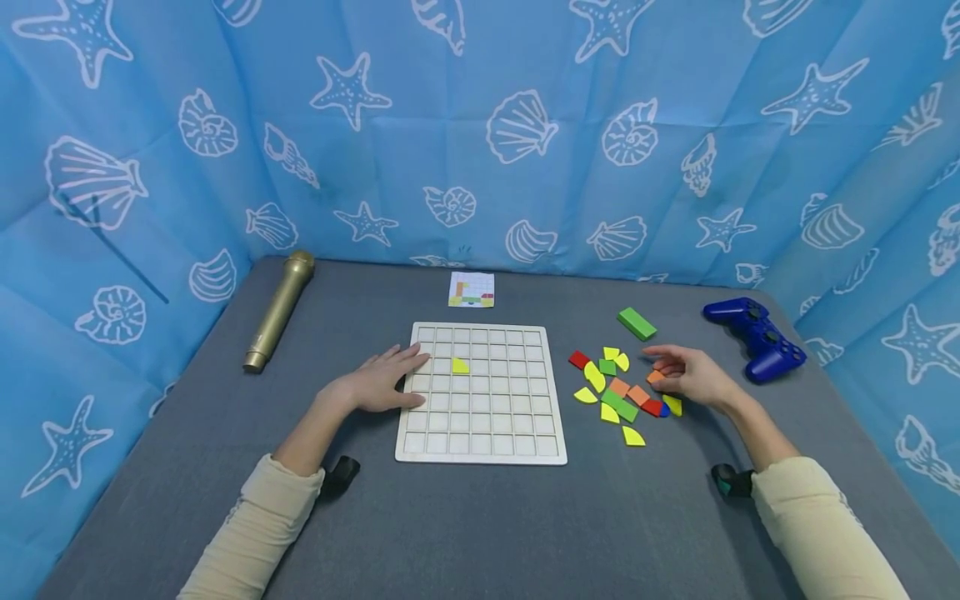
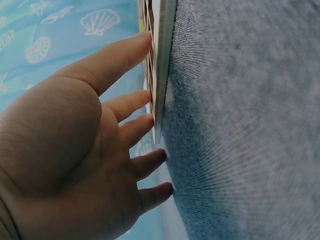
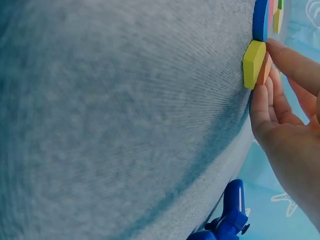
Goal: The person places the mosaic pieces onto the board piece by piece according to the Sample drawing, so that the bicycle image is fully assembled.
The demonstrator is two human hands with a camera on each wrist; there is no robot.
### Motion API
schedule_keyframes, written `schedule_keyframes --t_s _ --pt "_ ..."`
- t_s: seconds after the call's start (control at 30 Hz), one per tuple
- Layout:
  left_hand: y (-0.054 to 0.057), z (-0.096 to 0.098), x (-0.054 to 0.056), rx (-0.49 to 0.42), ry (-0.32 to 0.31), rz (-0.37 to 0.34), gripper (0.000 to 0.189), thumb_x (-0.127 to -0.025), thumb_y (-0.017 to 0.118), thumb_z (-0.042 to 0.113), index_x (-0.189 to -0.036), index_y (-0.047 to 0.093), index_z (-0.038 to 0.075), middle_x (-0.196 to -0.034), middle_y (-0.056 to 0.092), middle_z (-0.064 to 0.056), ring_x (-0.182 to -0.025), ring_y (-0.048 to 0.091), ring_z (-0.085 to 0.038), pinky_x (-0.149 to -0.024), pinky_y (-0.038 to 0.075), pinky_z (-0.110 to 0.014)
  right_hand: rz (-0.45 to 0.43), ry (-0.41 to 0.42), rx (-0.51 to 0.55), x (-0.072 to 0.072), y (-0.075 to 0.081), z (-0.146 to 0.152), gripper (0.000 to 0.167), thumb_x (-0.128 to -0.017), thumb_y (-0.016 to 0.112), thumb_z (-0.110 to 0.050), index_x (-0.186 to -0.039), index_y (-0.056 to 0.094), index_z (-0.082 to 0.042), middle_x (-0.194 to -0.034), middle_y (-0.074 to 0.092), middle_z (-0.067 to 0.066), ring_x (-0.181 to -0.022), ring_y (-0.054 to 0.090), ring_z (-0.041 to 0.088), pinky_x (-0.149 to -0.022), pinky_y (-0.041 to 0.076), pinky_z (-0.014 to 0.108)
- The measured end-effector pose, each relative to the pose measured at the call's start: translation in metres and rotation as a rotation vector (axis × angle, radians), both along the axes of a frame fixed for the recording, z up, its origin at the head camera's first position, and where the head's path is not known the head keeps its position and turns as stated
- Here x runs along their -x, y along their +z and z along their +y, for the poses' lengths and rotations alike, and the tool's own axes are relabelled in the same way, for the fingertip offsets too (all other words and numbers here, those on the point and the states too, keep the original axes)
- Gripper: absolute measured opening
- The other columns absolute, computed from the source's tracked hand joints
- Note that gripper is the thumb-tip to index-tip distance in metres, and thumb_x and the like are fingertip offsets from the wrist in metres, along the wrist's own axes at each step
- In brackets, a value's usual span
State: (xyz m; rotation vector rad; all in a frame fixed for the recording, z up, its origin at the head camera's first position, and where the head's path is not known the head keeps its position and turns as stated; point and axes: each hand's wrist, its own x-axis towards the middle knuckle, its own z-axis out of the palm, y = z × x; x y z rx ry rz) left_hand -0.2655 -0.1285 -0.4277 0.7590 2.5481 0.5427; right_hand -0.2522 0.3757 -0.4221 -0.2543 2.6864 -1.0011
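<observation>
My left hand (image 1: 381, 382) rests on the left edge of a white grid board (image 1: 480, 422), thumb and some fingertips on its rim, the others on the cloth in the left wrist view. A yellow quarter-round tile (image 1: 460, 366) lies in one upper cell of the board. To the right of the board are scattered colored tiles: green (image 1: 619, 405), red (image 1: 579, 359), yellow (image 1: 633, 436) and orange (image 1: 638, 395). At their right side my right hand (image 1: 693, 375) pinches a small orange tile (image 3: 264, 70) between thumb and fingers, beside a yellow tile (image 3: 254, 65) and a blue one (image 3: 260, 20).
A pattern card (image 1: 471, 290) lies behind the board. A gold microphone (image 1: 279, 312) is at the left, a green block (image 1: 637, 323) behind the tiles, and a blue game controller (image 1: 756, 337) at the far right. A blue shell-print curtain (image 1: 465, 150) surrounds the grey table (image 1: 480, 533).
</observation>
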Motion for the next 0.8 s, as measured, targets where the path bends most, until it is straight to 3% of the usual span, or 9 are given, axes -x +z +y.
schedule_keyframes --t_s 0.23,0.47,0.67,0.8 --pt "0.001 0.000 -0.002 0.008 0.007 -0.001 0.074 -0.095 0.058 0.040 -0.152 0.023 0.008 -0.157 0.012 -0.015 -0.142 0.006 -0.039 -0.110 0.008 -0.059 0.004 -0.029 0.004 -0.002 0.001 0.000 0.051 -0.089 0.068 -0.008 -0.133 0.048 0.008 -0.100 0.058 0.016 -0.082 0.053 0.024 -0.064 0.047 0.028" --pt "0.001 0.000 -0.001 -0.003 0.001 -0.001 0.074 -0.095 0.057 0.040 -0.152 0.023 0.008 -0.157 0.012 -0.016 -0.142 0.006 -0.040 -0.109 0.008 -0.059 0.010 -0.118 -0.042 -0.001 0.002 0.000 0.036 -0.094 0.062 -0.017 -0.122 0.059 0.007 -0.095 0.065 0.012 -0.078 0.057 0.019 -0.064 0.049 0.031" --pt "0.000 0.000 -0.001 0.003 0.002 0.007 0.074 -0.095 0.057 0.040 -0.152 0.023 0.008 -0.157 0.012 -0.015 -0.142 0.006 -0.040 -0.109 0.009 -0.060 -0.060 -0.265 0.076 0.002 0.008 -0.006 0.051 -0.094 0.063 -0.033 -0.126 0.055 0.005 -0.102 0.069 0.011 -0.090 0.061 0.022 -0.072 0.052 0.030" --pt "-0.001 0.000 0.000 0.005 -0.002 0.009 0.074 -0.095 0.057 0.040 -0.152 0.023 0.008 -0.157 0.012 -0.016 -0.142 0.006 -0.040 -0.109 0.009 -0.060 -0.127 -0.269 0.184 0.005 0.013 -0.017 0.060 -0.092 0.063 -0.038 -0.130 0.050 0.006 -0.109 0.068 0.012 -0.096 0.063 0.021 -0.080 0.053 0.033"
